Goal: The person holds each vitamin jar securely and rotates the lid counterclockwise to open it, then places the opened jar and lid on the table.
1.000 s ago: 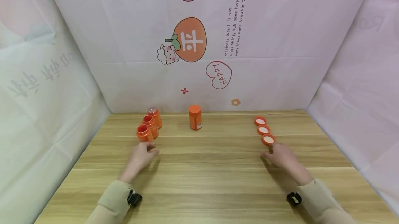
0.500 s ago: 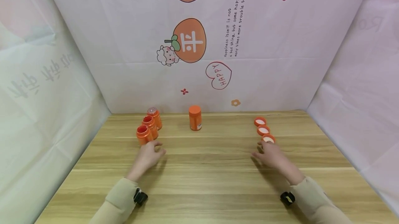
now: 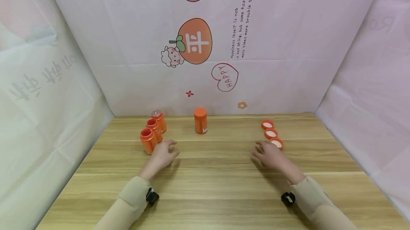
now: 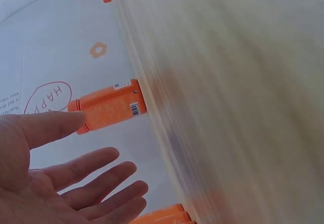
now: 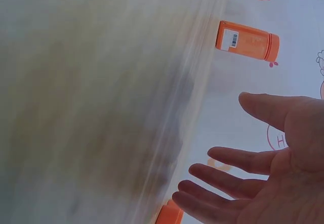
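Note:
My left hand (image 3: 161, 156) hovers low over the table, just right of the nearest of three orange bottles without lids (image 3: 148, 141). Nothing is in it; in the left wrist view its fingers are spread and relaxed. My right hand (image 3: 271, 154) is likewise empty, beside the nearest of three orange lids (image 3: 277, 143) that lie with their white insides up. Its fingers are loosely extended in the right wrist view. Between the two groups, farther back, one orange bottle with its lid on (image 3: 200, 120) stands upright. The left wrist view shows that capped bottle (image 4: 109, 108) beyond the thumb.
The wooden table (image 3: 205, 180) ends at a printed white cloth backdrop (image 3: 272, 45). White cloth walls also stand at the left and right. Each sleeve has a small black camera (image 3: 152, 197) at the wrist.
Both hands have moved inward toward the middle of the table, the left one away from the open bottles and the right one away from the lids. The bottles and lids stay in place.

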The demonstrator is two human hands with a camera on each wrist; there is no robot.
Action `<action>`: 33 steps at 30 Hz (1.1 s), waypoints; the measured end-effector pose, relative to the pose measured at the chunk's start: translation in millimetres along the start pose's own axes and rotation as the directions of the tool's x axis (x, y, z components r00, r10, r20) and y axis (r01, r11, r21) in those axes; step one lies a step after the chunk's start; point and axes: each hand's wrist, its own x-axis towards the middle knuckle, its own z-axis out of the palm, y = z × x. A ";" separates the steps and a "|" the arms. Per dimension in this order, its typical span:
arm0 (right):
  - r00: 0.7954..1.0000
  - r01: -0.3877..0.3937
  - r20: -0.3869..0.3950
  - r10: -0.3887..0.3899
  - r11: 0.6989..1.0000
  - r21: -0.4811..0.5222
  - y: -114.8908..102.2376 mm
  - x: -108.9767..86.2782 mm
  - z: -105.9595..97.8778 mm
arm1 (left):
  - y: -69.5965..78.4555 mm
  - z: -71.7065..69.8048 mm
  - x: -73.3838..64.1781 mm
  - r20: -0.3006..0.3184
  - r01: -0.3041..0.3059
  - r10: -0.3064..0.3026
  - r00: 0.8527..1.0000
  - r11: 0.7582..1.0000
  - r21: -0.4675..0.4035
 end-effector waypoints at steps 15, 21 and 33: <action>1.000 0.013 -0.005 -0.013 1.000 0.016 0.7 21.1 5.6 | 16.1 21.2 29.1 0.024 0.013 -0.013 1.000 1.000 0.009; 1.000 0.003 0.008 -0.004 1.000 0.025 1.4 28.7 6.7 | 20.3 29.9 41.2 0.042 0.031 -0.028 0.999 0.997 -0.064; 1.000 -0.008 0.016 0.007 0.999 0.048 -0.1 39.4 8.3 | 29.2 38.9 59.1 0.010 0.051 -0.050 0.999 0.991 -0.121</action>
